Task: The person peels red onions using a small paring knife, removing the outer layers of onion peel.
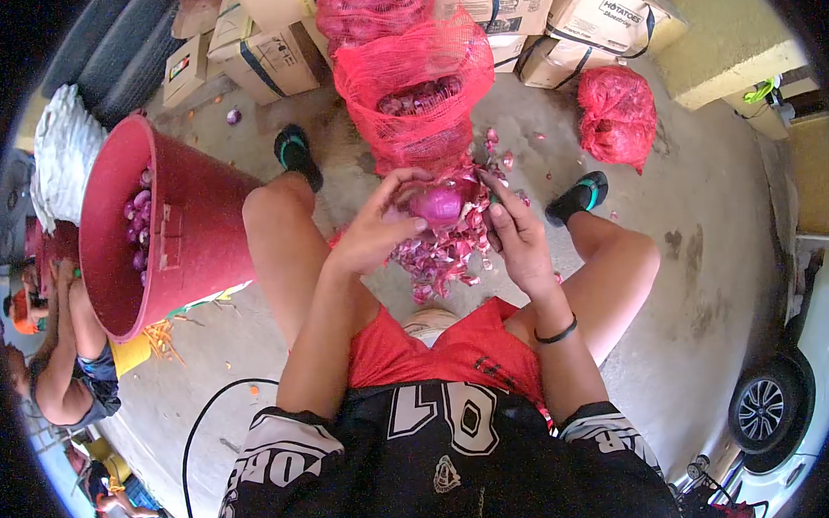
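In my left hand (377, 226) is a purple-red onion (437, 205), with fingers curled round its left side and top. Close by on the right, my right hand (520, 235) has its fingers and thumb bent together. A small dark and green bit shows between them, too little to name. Below both hands, a heap of loose onion skins (442, 267) lies on the floor between my legs. Just beyond stands an open red mesh sack (408, 72) with onions inside.
A large red tub (194, 212) with peeled onions leans at the left. A tied red mesh sack (617, 115) lies at the right, with cardboard boxes (271, 63) behind. Other people (67, 362) sit at far left. A car wheel (764, 409) is at lower right.
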The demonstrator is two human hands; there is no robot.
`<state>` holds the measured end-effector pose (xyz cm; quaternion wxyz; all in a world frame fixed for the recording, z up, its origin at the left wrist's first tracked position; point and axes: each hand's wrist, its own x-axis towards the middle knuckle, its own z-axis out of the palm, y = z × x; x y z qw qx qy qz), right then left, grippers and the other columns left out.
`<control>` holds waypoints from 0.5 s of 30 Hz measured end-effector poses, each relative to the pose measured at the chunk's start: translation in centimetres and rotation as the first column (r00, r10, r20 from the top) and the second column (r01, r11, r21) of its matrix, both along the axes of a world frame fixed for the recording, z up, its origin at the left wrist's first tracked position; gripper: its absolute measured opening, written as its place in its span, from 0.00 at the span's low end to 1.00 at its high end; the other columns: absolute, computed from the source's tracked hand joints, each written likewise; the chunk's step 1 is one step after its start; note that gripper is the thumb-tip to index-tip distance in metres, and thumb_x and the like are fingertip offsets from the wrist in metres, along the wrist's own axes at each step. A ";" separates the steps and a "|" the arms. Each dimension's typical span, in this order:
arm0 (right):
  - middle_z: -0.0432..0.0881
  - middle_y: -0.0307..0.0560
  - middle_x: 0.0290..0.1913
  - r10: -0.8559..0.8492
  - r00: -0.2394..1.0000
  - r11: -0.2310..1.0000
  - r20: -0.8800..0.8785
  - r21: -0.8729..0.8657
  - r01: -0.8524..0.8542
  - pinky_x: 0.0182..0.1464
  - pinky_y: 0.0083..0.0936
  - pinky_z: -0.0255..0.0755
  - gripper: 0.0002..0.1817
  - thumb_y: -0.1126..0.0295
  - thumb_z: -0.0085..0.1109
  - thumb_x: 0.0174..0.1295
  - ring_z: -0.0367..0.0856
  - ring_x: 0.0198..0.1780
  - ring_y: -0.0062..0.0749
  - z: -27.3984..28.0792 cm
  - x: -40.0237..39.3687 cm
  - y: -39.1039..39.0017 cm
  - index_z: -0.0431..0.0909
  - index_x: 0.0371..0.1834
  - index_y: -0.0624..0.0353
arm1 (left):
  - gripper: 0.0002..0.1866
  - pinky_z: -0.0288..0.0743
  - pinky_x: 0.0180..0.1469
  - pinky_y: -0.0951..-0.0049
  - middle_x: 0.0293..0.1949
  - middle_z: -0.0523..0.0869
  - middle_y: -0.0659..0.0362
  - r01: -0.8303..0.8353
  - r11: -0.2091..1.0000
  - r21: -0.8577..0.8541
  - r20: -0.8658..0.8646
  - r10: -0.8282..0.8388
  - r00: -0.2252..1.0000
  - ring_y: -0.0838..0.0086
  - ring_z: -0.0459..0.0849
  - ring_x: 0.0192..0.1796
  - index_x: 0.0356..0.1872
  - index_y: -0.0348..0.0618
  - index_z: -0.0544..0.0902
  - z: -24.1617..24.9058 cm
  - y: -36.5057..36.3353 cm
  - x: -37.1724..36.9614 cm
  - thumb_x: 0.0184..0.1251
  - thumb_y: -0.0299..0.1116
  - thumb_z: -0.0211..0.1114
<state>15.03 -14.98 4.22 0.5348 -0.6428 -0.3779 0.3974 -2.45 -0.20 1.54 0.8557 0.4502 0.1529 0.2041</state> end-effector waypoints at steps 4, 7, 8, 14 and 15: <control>0.77 0.33 0.35 0.092 0.980 0.992 -0.173 0.097 -0.076 0.32 0.13 0.63 0.22 0.65 0.45 0.75 0.66 0.28 0.14 0.2 -0.1 -0.4 0.66 0.70 0.59 | 0.35 0.70 0.66 0.48 0.65 0.72 0.52 -0.022 0.956 -0.292 0.125 0.061 0.990 0.56 0.74 0.65 0.69 0.44 0.61 -0.6 0.0 0.7 0.62 0.29 0.68; 0.69 0.30 0.28 0.206 0.922 0.976 -0.328 0.142 -0.168 0.27 0.12 0.57 0.23 0.65 0.44 0.76 0.61 0.25 0.12 0.3 -0.4 -0.8 0.64 0.72 0.58 | 0.32 0.69 0.67 0.47 0.65 0.72 0.51 -0.183 0.928 -0.325 0.090 0.223 0.971 0.55 0.74 0.66 0.68 0.43 0.63 -0.4 -0.7 1.5 0.64 0.30 0.67; 0.68 0.30 0.27 0.166 0.923 0.981 -0.348 0.152 -0.119 0.27 0.12 0.57 0.23 0.65 0.44 0.76 0.60 0.25 0.12 0.3 -0.4 -0.7 0.64 0.72 0.57 | 0.32 0.69 0.67 0.47 0.65 0.72 0.51 -0.191 0.936 -0.295 0.096 0.227 0.969 0.55 0.74 0.66 0.68 0.43 0.62 -0.5 -0.6 1.4 0.64 0.29 0.66; 0.64 0.29 0.25 0.014 0.918 0.993 -0.397 0.114 0.035 0.26 0.12 0.56 0.23 0.64 0.43 0.76 0.59 0.24 0.13 0.6 -0.2 -0.5 0.64 0.72 0.56 | 0.28 0.74 0.64 0.50 0.62 0.75 0.50 -0.034 0.940 -0.340 0.178 0.100 0.979 0.58 0.77 0.62 0.67 0.39 0.63 -0.9 -0.6 1.0 0.67 0.28 0.62; 0.63 0.29 0.25 0.009 0.925 0.993 -0.380 0.113 0.037 0.26 0.12 0.56 0.23 0.65 0.43 0.76 0.59 0.24 0.12 0.2 -0.2 -0.5 0.65 0.72 0.56 | 0.26 0.77 0.61 0.53 0.60 0.77 0.50 -0.014 0.920 -0.391 0.174 0.089 0.981 0.59 0.79 0.60 0.65 0.38 0.65 -0.6 -0.8 1.1 0.68 0.26 0.61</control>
